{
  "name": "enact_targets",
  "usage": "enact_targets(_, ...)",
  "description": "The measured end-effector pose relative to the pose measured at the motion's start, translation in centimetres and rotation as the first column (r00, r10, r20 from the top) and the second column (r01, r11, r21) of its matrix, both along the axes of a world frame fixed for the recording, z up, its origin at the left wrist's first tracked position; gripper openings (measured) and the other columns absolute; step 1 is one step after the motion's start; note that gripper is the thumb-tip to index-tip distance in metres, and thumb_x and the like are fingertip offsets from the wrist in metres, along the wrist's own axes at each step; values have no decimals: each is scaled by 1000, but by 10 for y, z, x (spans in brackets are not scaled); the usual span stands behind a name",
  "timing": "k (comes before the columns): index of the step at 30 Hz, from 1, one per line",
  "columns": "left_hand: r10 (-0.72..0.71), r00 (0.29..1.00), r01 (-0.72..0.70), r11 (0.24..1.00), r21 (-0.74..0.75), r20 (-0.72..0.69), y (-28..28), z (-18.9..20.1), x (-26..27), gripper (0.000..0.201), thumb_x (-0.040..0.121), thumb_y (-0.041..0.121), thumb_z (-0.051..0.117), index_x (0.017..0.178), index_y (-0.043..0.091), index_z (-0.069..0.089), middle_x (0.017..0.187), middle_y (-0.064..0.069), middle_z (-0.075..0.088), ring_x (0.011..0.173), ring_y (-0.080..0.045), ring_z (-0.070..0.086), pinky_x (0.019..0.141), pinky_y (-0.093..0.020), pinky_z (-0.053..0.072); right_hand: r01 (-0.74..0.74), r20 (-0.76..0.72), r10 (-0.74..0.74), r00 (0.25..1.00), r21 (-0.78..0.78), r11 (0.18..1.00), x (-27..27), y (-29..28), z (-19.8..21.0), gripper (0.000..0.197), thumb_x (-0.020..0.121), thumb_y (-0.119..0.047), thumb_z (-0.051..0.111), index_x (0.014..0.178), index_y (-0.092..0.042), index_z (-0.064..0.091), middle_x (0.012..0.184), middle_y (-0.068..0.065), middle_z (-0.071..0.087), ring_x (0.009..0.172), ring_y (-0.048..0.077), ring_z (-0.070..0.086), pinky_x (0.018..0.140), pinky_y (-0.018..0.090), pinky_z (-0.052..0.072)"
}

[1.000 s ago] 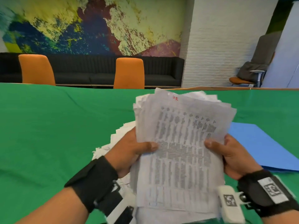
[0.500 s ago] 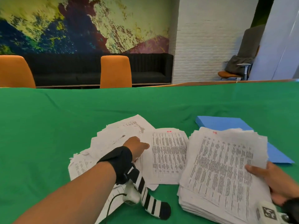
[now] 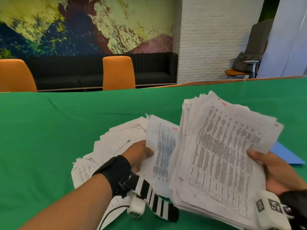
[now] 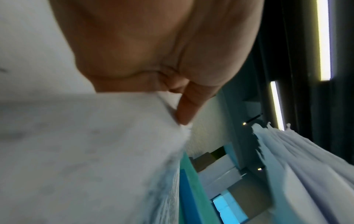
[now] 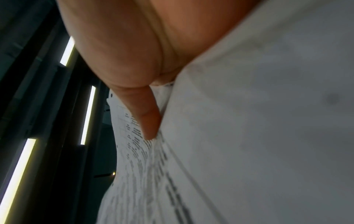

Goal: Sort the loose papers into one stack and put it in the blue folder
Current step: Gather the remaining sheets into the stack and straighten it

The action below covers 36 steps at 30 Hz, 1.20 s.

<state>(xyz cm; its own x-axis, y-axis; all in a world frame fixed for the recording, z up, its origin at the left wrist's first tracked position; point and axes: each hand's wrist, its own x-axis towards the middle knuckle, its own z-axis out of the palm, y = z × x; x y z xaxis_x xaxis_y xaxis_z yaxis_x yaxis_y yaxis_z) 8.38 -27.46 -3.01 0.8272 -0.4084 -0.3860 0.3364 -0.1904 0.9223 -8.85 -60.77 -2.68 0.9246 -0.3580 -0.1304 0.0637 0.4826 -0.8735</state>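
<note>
A thick stack of printed papers [image 3: 221,156] is tilted up above the green table, gripped at its right edge by my right hand [image 3: 265,165], thumb on top. The right wrist view shows that thumb [image 5: 147,118] pressed on the printed sheets [image 5: 249,121]. My left hand [image 3: 139,155] pinches a single printed sheet [image 3: 161,151] and holds it lifted beside the stack; the left wrist view shows a finger [image 4: 187,109] against the sheet [image 4: 86,151]. More loose papers [image 3: 116,143] lie spread under my left arm. The blue folder [image 3: 285,155] lies flat behind the stack, mostly hidden.
The green tablecloth [image 3: 49,138] covers the whole table. Two orange chairs [image 3: 118,73] stand at the far edge before a black sofa [image 3: 149,70]. An office chair [image 3: 244,67] stands at the back right.
Half a second ago my left hand rested on the loose pile; now it has lifted one sheet toward the stack. The right hand raised and tilted the stack off the table.
</note>
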Motion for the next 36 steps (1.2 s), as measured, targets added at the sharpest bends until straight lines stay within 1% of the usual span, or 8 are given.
enact_targets(4,-162,984,123,924,-361,-79,13,10,-35,44,94,-1,43,132,8,61,132,-27,61,122,-50,56,103,-61,46,-100,-28,107,994,171,980,20,43,-5,46,88,-14,52,132,-13,68,128,21,71,101,41,74,78,62,60)
enact_targets(10,-167,976,79,868,-490,-137,34,14,-60,34,100,13,43,123,9,68,114,-18,70,97,-33,66,102,-52,47,-226,-25,237,971,227,947,27,82,-23,53,88,-16,63,140,-11,60,148,23,53,128,46,58,98,66,48)
enact_targets(13,-180,979,135,921,-365,-93,42,15,-58,32,102,19,45,123,5,66,110,-15,67,98,-31,64,99,-50,51,-152,-59,171,983,245,957,24,76,-29,48,100,-11,43,148,-12,49,148,24,52,130,50,53,106,69,39)
enact_targets(16,2,999,-5,998,62,36,66,18,-33,29,102,28,49,116,4,59,101,-15,66,80,-28,67,82,-43,57,-111,-140,123,983,88,990,20,62,-21,43,99,-10,42,138,-13,61,131,25,67,116,51,64,108,72,33)
enact_targets(22,265,962,-260,822,507,64,135,3,10,44,101,29,56,122,-9,49,91,-20,68,64,-27,65,60,-35,58,-34,-350,-20,937,-147,989,22,43,-29,51,86,-6,57,137,-9,59,128,27,69,111,52,67,106,78,35)
enact_targets(29,339,941,-324,885,335,14,120,-3,14,52,94,32,67,131,4,43,110,-24,66,76,-32,70,82,-44,61,-174,-401,70,914,-231,957,33,37,-37,29,100,-3,50,126,-10,62,113,26,75,88,45,76,80,64,58)
enact_targets(32,381,904,-425,840,338,192,107,-9,19,65,89,32,73,139,5,41,104,-13,60,79,-28,66,84,-45,59,-178,-396,82,915,-213,961,34,35,-39,32,99,-2,51,129,-10,61,113,26,75,88,45,76,68,59,63)
enact_targets(36,440,848,-514,819,255,296,97,-17,25,82,85,18,78,150,13,28,140,-14,50,121,-35,55,102,-41,48,-169,-392,79,917,-200,965,33,33,-43,37,99,-2,51,133,-12,60,119,26,73,110,51,67,97,68,49)
